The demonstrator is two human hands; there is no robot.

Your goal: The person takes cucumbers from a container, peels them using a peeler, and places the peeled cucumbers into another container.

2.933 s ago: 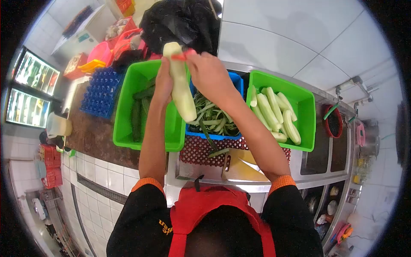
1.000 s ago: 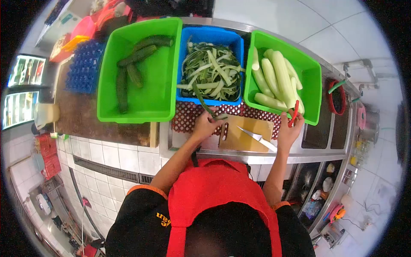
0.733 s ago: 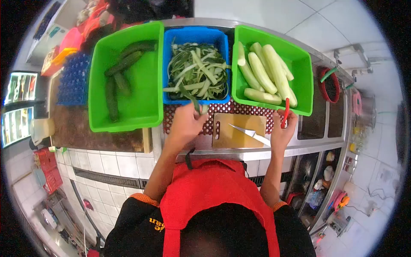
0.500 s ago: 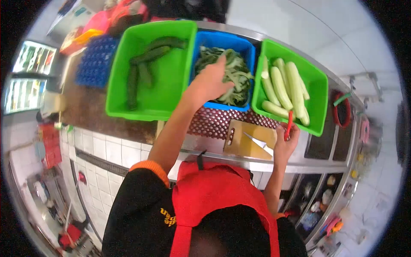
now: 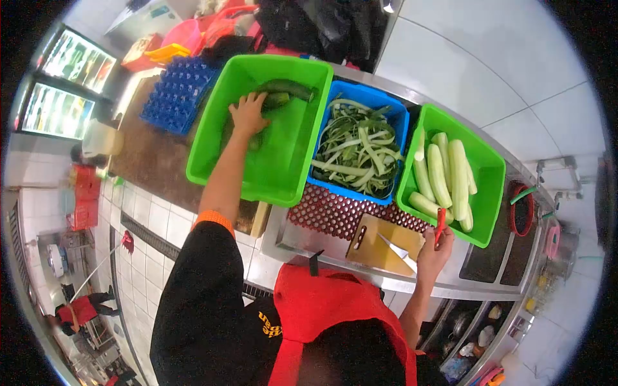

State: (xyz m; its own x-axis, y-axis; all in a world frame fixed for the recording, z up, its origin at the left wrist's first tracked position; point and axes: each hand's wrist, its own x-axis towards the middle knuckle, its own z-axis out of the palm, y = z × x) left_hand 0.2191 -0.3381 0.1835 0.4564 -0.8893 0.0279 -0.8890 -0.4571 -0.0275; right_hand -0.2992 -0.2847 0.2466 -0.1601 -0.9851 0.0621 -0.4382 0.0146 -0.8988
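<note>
My left hand (image 5: 248, 116) reaches into the left green tub (image 5: 215, 158), fingers spread over dark green unpeeled vegetables (image 5: 293, 89). Between thumb and fingers, my right hand (image 5: 434, 255) grips a red peeler (image 5: 440, 225) near the front edge of the right green tub (image 5: 487, 219). Several pale peeled vegetables (image 5: 439, 175) lie in that right tub. A blue tub (image 5: 400, 135) full of green peelings (image 5: 360, 148) stands between the two green ones. In front of it, a knife (image 5: 399, 251) rests on a yellowish cutting board (image 5: 373, 255).
A perforated dark red mat (image 5: 326, 213) lies under the board. Blue egg trays (image 5: 178, 94) stand left of the tubs. A red bowl (image 5: 521, 217) is at the far right, by the sink (image 5: 484, 259). A person in red and black (image 5: 82, 310) is at the lower left.
My left hand put a peeling strip into the blue tub, then moved left into the left green tub. The peeled vegetable held earlier has left my hands. A person has come into view at lower left.
</note>
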